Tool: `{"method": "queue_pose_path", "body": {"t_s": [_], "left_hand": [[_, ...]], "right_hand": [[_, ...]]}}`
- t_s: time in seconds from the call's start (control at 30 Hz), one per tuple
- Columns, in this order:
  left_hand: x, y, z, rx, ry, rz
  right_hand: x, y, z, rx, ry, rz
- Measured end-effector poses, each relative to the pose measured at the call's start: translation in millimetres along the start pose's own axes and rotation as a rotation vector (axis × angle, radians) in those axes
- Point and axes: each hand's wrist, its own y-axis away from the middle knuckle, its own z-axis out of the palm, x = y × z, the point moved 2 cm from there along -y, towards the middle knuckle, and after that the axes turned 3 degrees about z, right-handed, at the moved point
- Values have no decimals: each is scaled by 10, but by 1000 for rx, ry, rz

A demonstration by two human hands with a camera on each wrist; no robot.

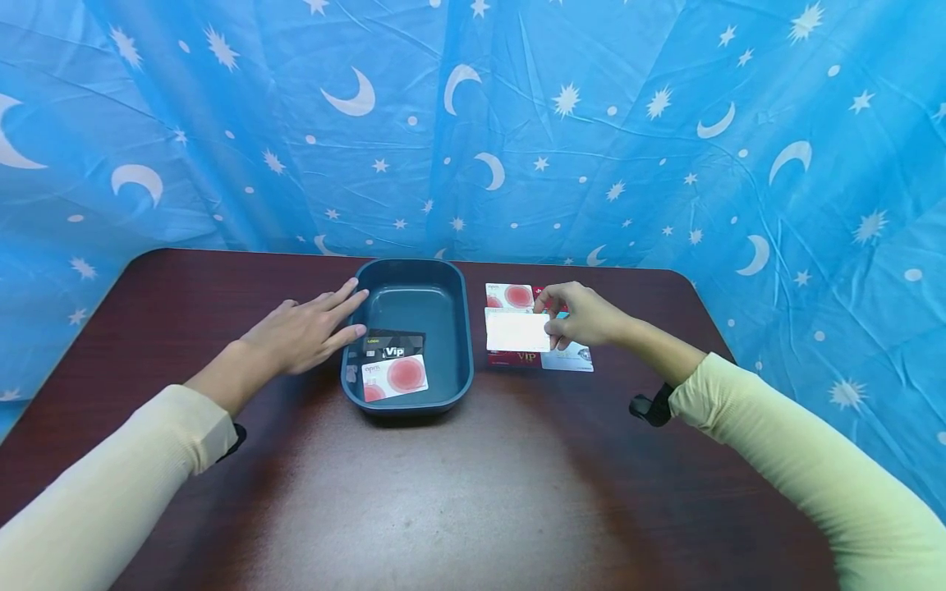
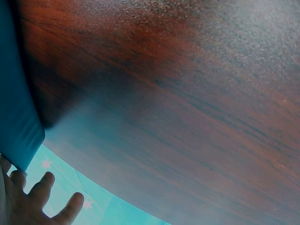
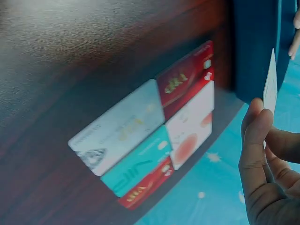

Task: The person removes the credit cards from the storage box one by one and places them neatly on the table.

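My right hand (image 1: 582, 316) pinches a white card (image 1: 517, 331) between thumb and fingers, held above several cards on the table. In the right wrist view that card (image 3: 270, 86) appears nearly edge-on. Below lie a white card with red circles (image 3: 190, 131), a dark red card (image 3: 185, 79), a silvery-white card (image 3: 119, 126), a teal card (image 3: 138, 168) and a red card (image 3: 145, 185). My left hand (image 1: 303, 330) is spread with straight fingers at the left rim of a dark blue tray (image 1: 410, 302). Inside lie a black "Vip" card (image 1: 414, 343) and a white card with red circles (image 1: 395, 377).
The dark brown wooden table (image 1: 458, 509) extends around the tray and cards, its far corners rounded. Behind its far edge hangs a blue curtain (image 1: 414, 164) with white moons and stars. A black strap (image 1: 650, 408) shows at my right wrist.
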Motion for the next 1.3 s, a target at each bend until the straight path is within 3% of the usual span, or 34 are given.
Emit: {"method": "queue_pose_path", "body": {"t_s": [0.43, 0.87, 1.3], "left_hand": [[1, -2, 2, 5, 3, -2], [1, -6, -8, 3, -3, -6], [11, -8, -7, 1, -5, -7]], "right_hand": [[313, 41, 264, -89, -10, 47], [437, 71, 453, -156, -46, 35], [471, 70, 518, -153, -47, 53]]}}
